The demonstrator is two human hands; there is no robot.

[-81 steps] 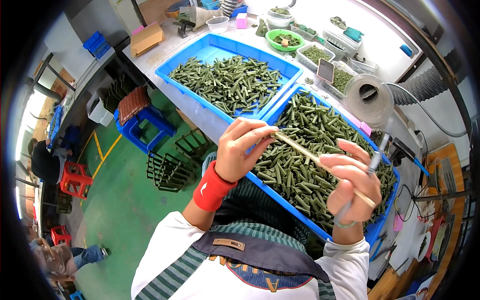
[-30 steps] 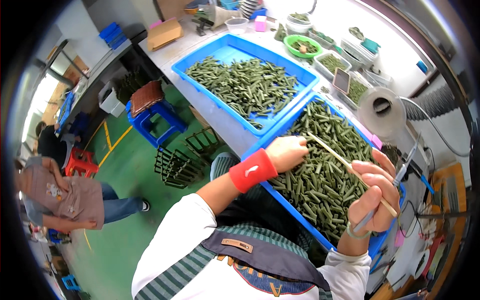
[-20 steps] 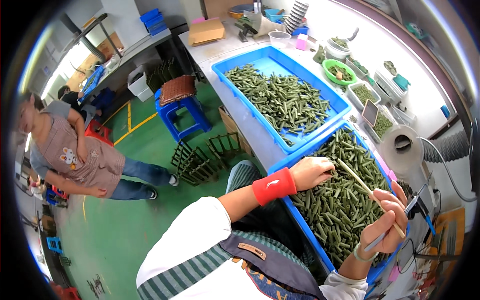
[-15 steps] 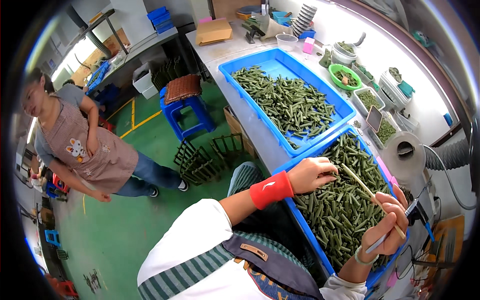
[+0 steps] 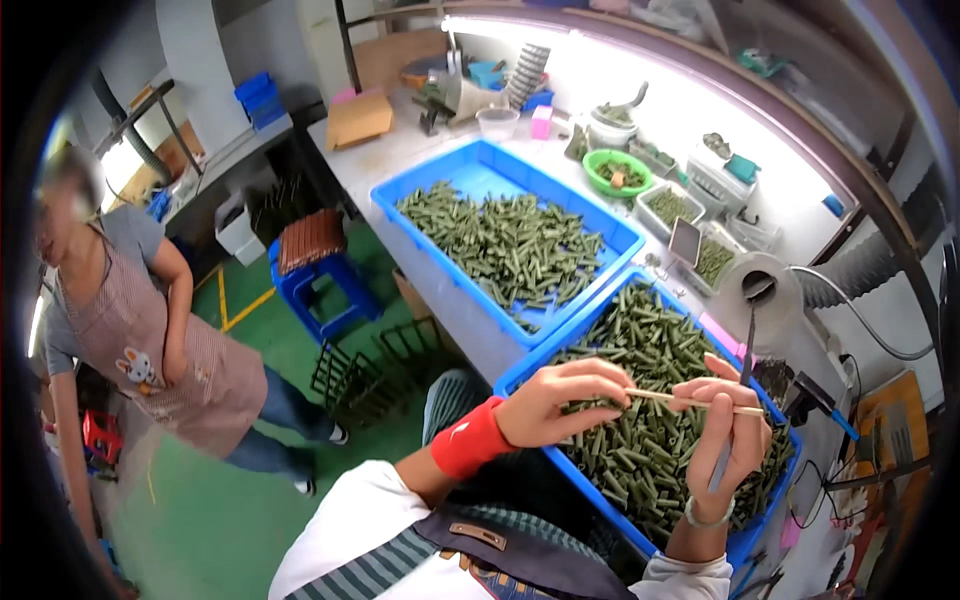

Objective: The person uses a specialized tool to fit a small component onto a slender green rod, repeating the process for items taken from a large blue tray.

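Note:
My left hand [image 5: 565, 400], with a red wristband [image 5: 468, 440], is closed on a small dark green tube [image 5: 610, 402] at the end of a thin wooden stick [image 5: 655, 397]. Whether the stick goes inside the tube I cannot tell. My right hand [image 5: 735, 430] grips the other end of the stick. A long thin dark metal tool [image 5: 750, 345] also lies in that hand, its tip pointing away from me; its exact kind is unclear. Both hands are above a blue tray [image 5: 520, 372] heaped with short green tubes [image 5: 640, 470].
Behind it, a second blue tray [image 5: 480, 155] holds more green tubes. A green bowl [image 5: 590, 180] and small tubs [image 5: 668, 205] line the wall side, near a grey extraction hood [image 5: 735, 290]. A person in an apron [image 5: 150, 340] stands at left, past a blue stool [image 5: 300, 300].
My left fingers have closed on a green tube at the stick's tip. The stick has swung from slanted to nearly level. The view has turned, and the person at left has moved an arm.

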